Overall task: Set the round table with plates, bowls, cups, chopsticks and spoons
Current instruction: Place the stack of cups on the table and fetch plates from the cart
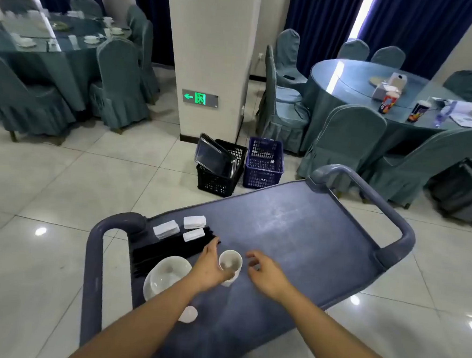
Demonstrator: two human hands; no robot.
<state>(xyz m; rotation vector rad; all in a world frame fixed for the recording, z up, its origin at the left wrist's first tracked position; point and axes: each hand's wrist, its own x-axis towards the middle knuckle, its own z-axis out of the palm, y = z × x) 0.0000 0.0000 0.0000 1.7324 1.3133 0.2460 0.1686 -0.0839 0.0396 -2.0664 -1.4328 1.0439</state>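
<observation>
We start at the cart [295, 233], its matte grey plastic top scuffed and smooth, so glazed ware may slide on it. At its near left corner sit stacked white bowls [166, 274], heavy and chip-prone by the look; we would lift them from under the rim. Behind them lies a bundle of black chopsticks [168, 251], stiff, light, likely to scatter. Our left hand [209, 266] wraps its grip round a small white cup [230, 265], smooth and probably slick; our right hand [264, 273] hovers beside it, fingers loosely spread.
</observation>
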